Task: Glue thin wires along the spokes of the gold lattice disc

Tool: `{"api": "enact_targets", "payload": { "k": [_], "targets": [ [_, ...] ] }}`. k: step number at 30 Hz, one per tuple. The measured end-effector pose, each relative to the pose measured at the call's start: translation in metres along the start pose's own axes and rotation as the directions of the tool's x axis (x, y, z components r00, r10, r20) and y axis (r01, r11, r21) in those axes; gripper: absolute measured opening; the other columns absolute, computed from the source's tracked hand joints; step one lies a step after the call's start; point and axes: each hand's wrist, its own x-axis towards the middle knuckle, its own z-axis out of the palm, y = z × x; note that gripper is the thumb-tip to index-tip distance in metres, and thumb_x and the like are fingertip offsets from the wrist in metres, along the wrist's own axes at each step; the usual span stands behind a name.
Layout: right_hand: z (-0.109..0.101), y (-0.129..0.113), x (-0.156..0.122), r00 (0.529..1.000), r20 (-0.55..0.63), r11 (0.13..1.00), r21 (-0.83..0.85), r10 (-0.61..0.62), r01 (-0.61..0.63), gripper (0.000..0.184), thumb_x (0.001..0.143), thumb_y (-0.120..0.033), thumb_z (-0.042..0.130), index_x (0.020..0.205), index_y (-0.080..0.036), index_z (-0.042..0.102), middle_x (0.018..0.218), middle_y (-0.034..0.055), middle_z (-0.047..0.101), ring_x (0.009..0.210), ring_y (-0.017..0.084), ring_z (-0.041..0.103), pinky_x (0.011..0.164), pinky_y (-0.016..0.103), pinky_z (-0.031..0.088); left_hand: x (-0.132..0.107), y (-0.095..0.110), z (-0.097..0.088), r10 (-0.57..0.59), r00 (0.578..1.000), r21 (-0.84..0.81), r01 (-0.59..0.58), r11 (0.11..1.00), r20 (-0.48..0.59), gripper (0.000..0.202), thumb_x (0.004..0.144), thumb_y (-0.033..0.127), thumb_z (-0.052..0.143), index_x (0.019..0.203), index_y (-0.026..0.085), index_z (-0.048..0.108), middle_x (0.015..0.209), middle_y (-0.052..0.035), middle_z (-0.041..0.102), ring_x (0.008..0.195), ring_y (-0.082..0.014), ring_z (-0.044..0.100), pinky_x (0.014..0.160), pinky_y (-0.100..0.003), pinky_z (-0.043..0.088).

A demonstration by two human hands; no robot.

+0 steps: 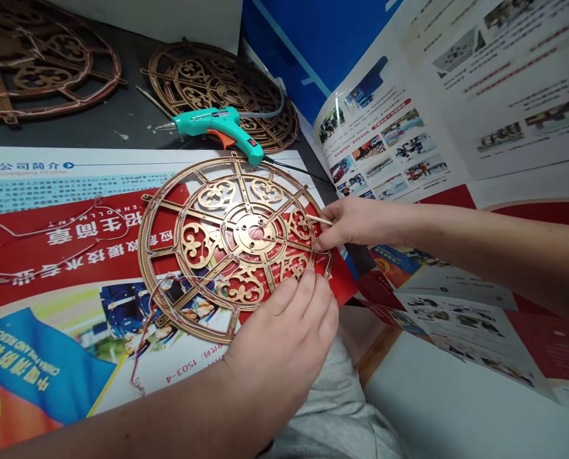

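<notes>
A round golden openwork disc (256, 232) with scroll-shaped inserts and thin wires along its rings lies on printed sheets. My left hand (284, 338) reaches in from the lower left, fingers together and bent over the disc's near right rim; its thumb is hidden. At the right edge of the disc, my right hand (344, 223) pinches a thin pale stick (319, 220), whose tip points at the outer rings. Loose reddish and white wires (143, 338) hang off the disc's left side. Beyond the disc, a teal hot glue gun (217, 124) lies with its nozzle to the left.
Two more openwork discs, one at the back (164, 70) and one at the far left (2, 102), lie on the dark tabletop (131, 143). Printed posters (384, 146) stand up on the right. White wire (26, 233) trails across the red sheet. A glue gun cord runs rightward.
</notes>
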Motion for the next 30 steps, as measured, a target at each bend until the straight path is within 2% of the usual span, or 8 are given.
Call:
{"api": "enact_targets", "payload": {
  "k": [5,9,12,17,20,25,28,30],
  "targets": [
    [-0.004,-0.004,-0.004,0.999,0.037,1.0,-0.006,0.028,-0.028,0.037,0.071,-0.052,0.095,0.078,-0.024,0.073,0.076,0.0063,0.071,0.061,0.018,0.057,0.052,0.033,0.037,0.0,0.001,0.0,0.014,1.0,0.014,-0.014,1.0,-0.005,0.067,0.092,0.047,0.074,0.148,0.011,0.071,0.155,-0.0149,0.069,0.146,-0.0343,0.06,0.12,-0.048,0.038],
    [-0.005,-0.004,-0.004,1.0,0.028,1.0,-0.015,0.012,-0.012,0.037,0.071,-0.051,0.096,0.077,-0.023,0.072,0.085,0.0082,0.075,0.072,0.021,0.065,0.059,0.034,0.046,-0.002,0.001,0.002,0.008,1.0,0.021,-0.007,1.0,-0.012,0.067,0.092,0.047,0.073,0.149,0.011,0.071,0.157,-0.0152,0.068,0.147,-0.0346,0.059,0.121,-0.048,0.037],
    [-0.004,-0.004,-0.004,1.0,0.01,0.999,-0.042,-0.012,0.012,0.037,0.072,-0.049,0.096,0.077,-0.022,0.071,0.082,0.0083,0.074,0.07,0.02,0.063,0.058,0.033,0.043,-0.002,0.001,0.004,0.01,1.0,0.031,-0.009,0.999,-0.025,0.059,0.097,0.04,0.067,0.149,0.011,0.071,0.157,-0.0158,0.068,0.147,-0.0342,0.06,0.121,-0.048,0.035],
    [0.008,0.005,-0.02,0.968,-0.12,0.975,-0.046,-0.221,0.217,0.038,0.084,-0.048,0.086,0.078,-0.022,0.059,0.071,0.0013,0.062,0.062,0.014,0.053,0.054,0.029,0.038,-0.001,0.002,0.0,0.038,0.996,0.056,-0.034,0.998,-0.075,0.046,0.108,0.023,0.047,0.14,0.01,0.077,0.146,-0.0149,0.075,0.137,-0.0307,0.068,0.118,-0.047,0.037],
    [0.021,0.019,-0.036,0.857,-0.27,0.899,-0.114,-0.438,0.424,0.03,0.098,-0.046,0.072,0.085,-0.023,0.059,0.067,-0.003,0.055,0.057,0.011,0.045,0.052,0.027,0.035,-0.001,0.004,-0.003,0.099,0.988,0.028,-0.096,0.995,-0.116,0.046,0.11,0.023,0.042,0.132,0.011,0.08,0.139,-0.0149,0.078,0.129,-0.0324,0.073,0.115,-0.049,0.038],
    [0.045,0.046,-0.049,0.547,-0.279,0.614,-0.348,-0.789,0.708,0.003,0.098,-0.026,0.071,0.1,-0.025,0.07,0.073,-0.0028,0.068,0.06,0.011,0.057,0.059,0.026,0.043,-0.003,0.008,-0.005,0.16,0.979,-0.038,-0.166,0.985,-0.128,0.045,0.11,0.027,0.041,0.123,0.016,0.083,0.13,-0.0108,0.082,0.125,-0.0335,0.076,0.113,-0.049,0.039],
    [0.058,0.057,-0.047,0.398,-0.277,0.484,-0.453,-0.874,0.749,0.017,0.097,-0.018,0.07,0.112,-0.026,0.069,0.078,-0.0023,0.073,0.063,0.012,0.06,0.061,0.028,0.042,-0.002,0.009,-0.005,0.159,0.98,-0.043,-0.165,0.985,-0.117,0.045,0.111,0.027,0.04,0.12,0.017,0.084,0.129,-0.0082,0.083,0.125,-0.0315,0.077,0.114,-0.047,0.039],
    [0.063,0.061,-0.045,0.334,-0.269,0.427,-0.499,-0.903,0.754,0.023,0.097,-0.016,0.069,0.118,-0.026,0.069,0.075,-0.0026,0.071,0.061,0.012,0.057,0.06,0.03,0.039,-0.001,0.009,-0.006,0.158,0.981,-0.043,-0.164,0.986,-0.114,0.045,0.11,0.024,0.04,0.117,0.017,0.084,0.126,-0.0073,0.084,0.124,-0.0299,0.077,0.113,-0.046,0.04]
  ]
}}
